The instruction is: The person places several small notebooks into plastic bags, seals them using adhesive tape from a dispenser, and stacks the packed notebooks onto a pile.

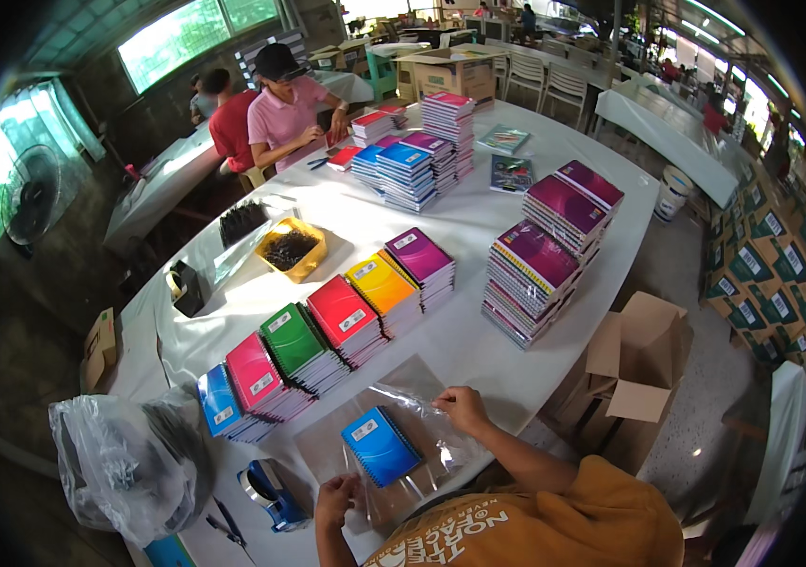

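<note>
Down at six o'clock on the white table, a blue notebook lies half inside a clear plastic bag. The right hand pinches the bag's edge at about two o'clock from the notebook, fingers closed on the film. The left hand grips the bag's near corner at seven o'clock, thumb and fingers clamped on plastic. That film looks thin, limp and slippery, likely to crinkle and cling, so the edges are the sound place to hold. The notebook reads as light but stiff, with a spiral spine that could snag; best taken by its flat covers. A row of coloured notebooks sits just beyond, at eleven o'clock.
</note>
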A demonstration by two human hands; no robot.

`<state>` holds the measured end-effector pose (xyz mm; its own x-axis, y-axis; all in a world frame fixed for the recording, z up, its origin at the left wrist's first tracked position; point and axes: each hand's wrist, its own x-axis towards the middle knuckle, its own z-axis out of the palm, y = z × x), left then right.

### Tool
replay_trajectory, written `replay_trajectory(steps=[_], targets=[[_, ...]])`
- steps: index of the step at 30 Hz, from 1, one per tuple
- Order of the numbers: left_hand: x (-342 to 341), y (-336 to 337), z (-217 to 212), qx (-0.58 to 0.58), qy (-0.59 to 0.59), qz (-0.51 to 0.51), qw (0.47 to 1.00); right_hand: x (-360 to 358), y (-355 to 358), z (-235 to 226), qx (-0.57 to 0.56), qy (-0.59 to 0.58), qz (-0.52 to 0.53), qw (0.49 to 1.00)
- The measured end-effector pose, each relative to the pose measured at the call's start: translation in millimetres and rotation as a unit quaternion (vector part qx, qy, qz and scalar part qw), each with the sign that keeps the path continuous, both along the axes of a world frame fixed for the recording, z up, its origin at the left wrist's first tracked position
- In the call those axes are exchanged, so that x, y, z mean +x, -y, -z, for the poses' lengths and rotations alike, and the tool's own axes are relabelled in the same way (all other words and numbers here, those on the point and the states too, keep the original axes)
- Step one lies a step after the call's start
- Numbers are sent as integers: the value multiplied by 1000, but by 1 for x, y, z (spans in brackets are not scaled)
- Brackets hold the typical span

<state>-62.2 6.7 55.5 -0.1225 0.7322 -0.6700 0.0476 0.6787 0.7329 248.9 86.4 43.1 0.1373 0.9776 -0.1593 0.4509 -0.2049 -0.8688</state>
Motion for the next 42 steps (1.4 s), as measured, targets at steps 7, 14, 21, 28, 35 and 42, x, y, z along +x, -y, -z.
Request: replay_trajectory(steps=[7,14,21,28,35,42], targets=[[8,4,-12,56,-73,-72,993,-10,6,14,60,114,16,992],[-5,11,35,267,-109,-128,949,-14,0,3,27,130,-38,990],[6,10,23,245,-233,-106,935,-18,1,-7,92,126,-61,986],[13,13,10,253,-409,-79,873,-22,-10,-18,-47,-61,-63,995],[20,1,0,304,-464,-37,831,-27,-12,-1,-84,-288,-78,951],[25,2,25,321,-583,-75,743,-25,-9,-2,-157,-282,-135,937]])
